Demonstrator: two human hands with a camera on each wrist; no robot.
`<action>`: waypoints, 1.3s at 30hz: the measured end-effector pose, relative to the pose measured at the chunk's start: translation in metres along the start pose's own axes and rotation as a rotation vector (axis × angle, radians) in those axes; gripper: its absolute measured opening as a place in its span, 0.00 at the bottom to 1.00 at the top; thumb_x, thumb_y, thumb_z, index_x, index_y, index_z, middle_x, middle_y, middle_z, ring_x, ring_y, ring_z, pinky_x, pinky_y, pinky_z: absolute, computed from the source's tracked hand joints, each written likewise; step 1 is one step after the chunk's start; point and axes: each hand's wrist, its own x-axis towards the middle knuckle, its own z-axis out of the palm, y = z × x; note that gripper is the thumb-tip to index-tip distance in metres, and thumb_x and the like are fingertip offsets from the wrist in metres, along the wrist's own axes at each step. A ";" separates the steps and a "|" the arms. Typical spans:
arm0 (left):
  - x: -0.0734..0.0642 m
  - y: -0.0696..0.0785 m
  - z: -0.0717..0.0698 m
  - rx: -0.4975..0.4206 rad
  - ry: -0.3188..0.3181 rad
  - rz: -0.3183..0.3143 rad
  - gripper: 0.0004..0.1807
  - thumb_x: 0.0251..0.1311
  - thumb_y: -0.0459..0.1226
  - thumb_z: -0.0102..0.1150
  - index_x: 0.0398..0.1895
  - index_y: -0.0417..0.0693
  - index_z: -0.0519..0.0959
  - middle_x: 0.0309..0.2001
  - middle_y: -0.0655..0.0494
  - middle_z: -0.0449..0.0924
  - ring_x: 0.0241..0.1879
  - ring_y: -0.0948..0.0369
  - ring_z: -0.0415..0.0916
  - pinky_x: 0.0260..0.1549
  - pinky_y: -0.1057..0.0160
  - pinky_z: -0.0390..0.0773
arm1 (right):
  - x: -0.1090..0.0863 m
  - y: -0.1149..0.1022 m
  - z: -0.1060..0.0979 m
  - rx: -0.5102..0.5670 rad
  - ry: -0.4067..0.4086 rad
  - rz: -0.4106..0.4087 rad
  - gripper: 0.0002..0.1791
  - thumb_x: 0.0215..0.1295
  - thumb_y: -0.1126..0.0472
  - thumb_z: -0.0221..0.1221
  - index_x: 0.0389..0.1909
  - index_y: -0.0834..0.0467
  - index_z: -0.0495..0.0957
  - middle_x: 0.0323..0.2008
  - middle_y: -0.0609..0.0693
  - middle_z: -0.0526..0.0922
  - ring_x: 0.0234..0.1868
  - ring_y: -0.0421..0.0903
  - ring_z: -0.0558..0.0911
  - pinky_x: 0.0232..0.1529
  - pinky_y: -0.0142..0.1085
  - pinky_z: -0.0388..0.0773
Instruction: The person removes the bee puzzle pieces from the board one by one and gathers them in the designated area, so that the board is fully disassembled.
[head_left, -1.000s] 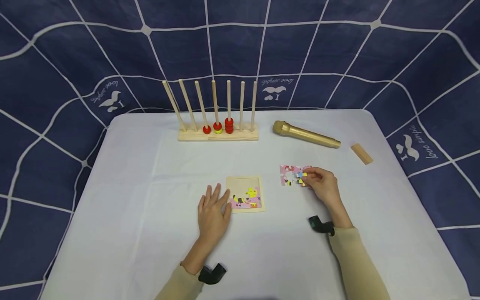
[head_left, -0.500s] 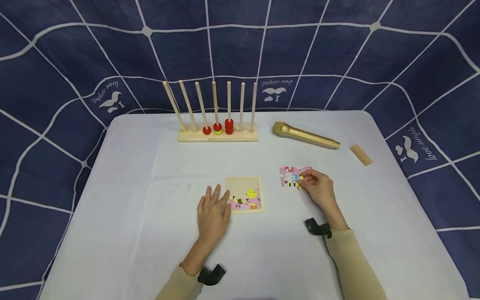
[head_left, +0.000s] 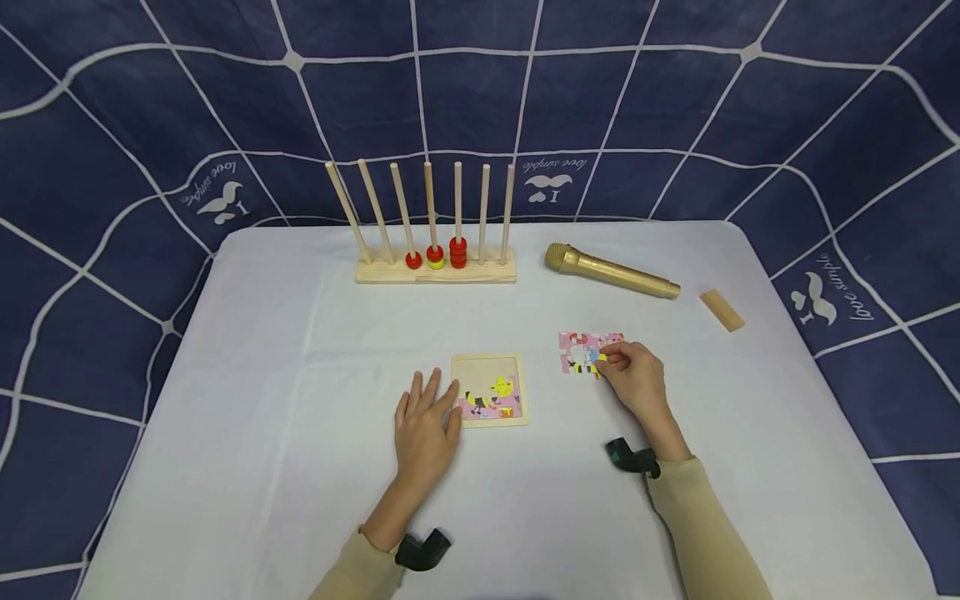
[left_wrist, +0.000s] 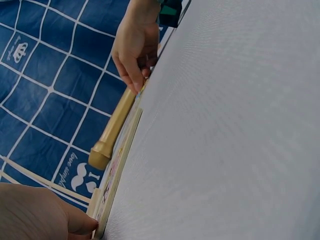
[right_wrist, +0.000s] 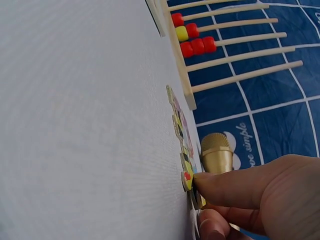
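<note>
Gold microphone (head_left: 613, 272) and abacus (head_left: 437, 273) are sitting near the table (head_left: 187, 417)'s far edge; right hand (head_left: 636, 382) is pinching a puzzle piece (right_wrist: 187, 180), left hand (head_left: 426, 435), fingers spread, touching a frame (head_left: 482, 371).

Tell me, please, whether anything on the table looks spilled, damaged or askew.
Nothing looks spilled or damaged. The gold microphone and wooden block lie at a slant, looking casually placed beside the straight-set bead rack.
</note>
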 end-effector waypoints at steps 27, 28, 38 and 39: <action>0.000 -0.002 -0.001 -0.008 -0.006 -0.008 0.20 0.58 0.33 0.64 0.55 0.42 0.81 0.66 0.38 0.69 0.71 0.39 0.58 0.65 0.35 0.55 | -0.001 -0.005 0.000 0.096 0.052 0.007 0.06 0.58 0.65 0.67 0.35 0.63 0.85 0.28 0.56 0.82 0.27 0.40 0.74 0.30 0.23 0.66; 0.001 -0.001 -0.001 -0.008 -0.007 -0.007 0.19 0.58 0.33 0.64 0.55 0.42 0.81 0.66 0.38 0.69 0.71 0.39 0.58 0.65 0.35 0.55 | -0.001 -0.008 0.000 0.117 0.056 0.004 0.06 0.58 0.65 0.67 0.35 0.63 0.85 0.28 0.56 0.82 0.27 0.40 0.74 0.30 0.23 0.66; 0.002 -0.002 0.001 -0.005 -0.012 -0.009 0.20 0.59 0.34 0.64 0.55 0.42 0.81 0.67 0.39 0.68 0.72 0.40 0.57 0.66 0.36 0.54 | -0.005 -0.044 0.016 0.279 -0.121 -0.101 0.09 0.58 0.68 0.67 0.40 0.63 0.84 0.31 0.55 0.81 0.28 0.39 0.73 0.28 0.23 0.67; 0.002 -0.002 0.001 -0.005 -0.015 -0.009 0.20 0.59 0.34 0.64 0.56 0.42 0.81 0.67 0.39 0.68 0.72 0.40 0.57 0.66 0.36 0.54 | -0.006 -0.048 0.020 0.288 -0.143 -0.110 0.09 0.58 0.68 0.67 0.40 0.63 0.84 0.31 0.55 0.81 0.28 0.39 0.73 0.28 0.24 0.67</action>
